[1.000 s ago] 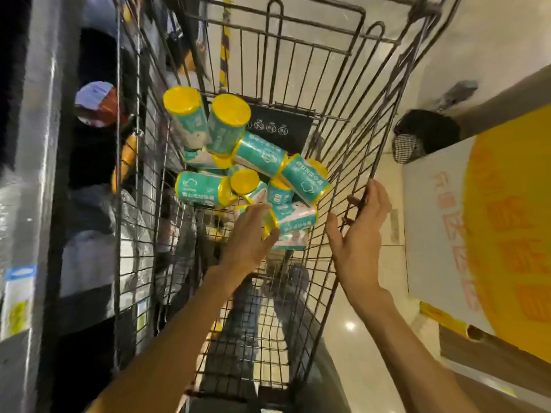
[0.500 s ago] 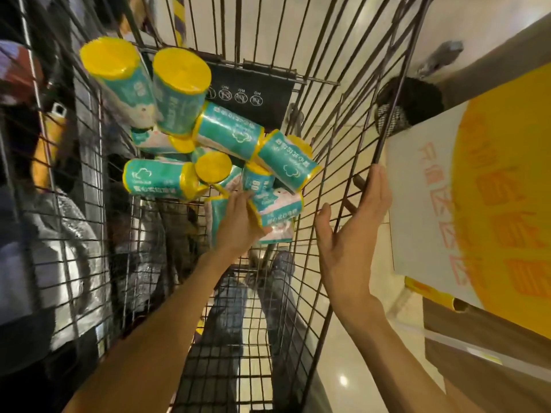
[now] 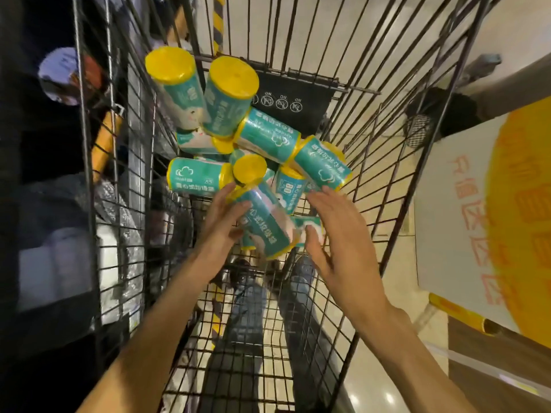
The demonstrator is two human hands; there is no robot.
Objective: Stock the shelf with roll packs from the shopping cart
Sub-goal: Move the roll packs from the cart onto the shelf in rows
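Inside a black wire shopping cart (image 3: 384, 162), seen from above, lies a loose heap of teal roll packs (image 3: 268, 135) with yellow ends — about ten cylinders, piled against the cart's far end and left wall. Two stand roughly upright at the back left, yellow caps facing up; the others lie on their sides, crossing and touching one another. A black panel (image 3: 298, 102) with small white symbols hangs on the far wall behind the heap. To the right, outside the cart, stands a white and orange sign board (image 3: 477, 210); to the left, dark shelving (image 3: 44, 234), too dim to make out.

Both bare forearms reach down into the basket. The left hand (image 3: 222, 222) grasps the nearest roll pack (image 3: 265, 225) — fingers wrapped along its left side, the pack tilted, one yellow end toward the viewer. The right hand (image 3: 337, 234) is released, fingers spread and fairly straight, just beside that pack's right side; contact cannot be made out.
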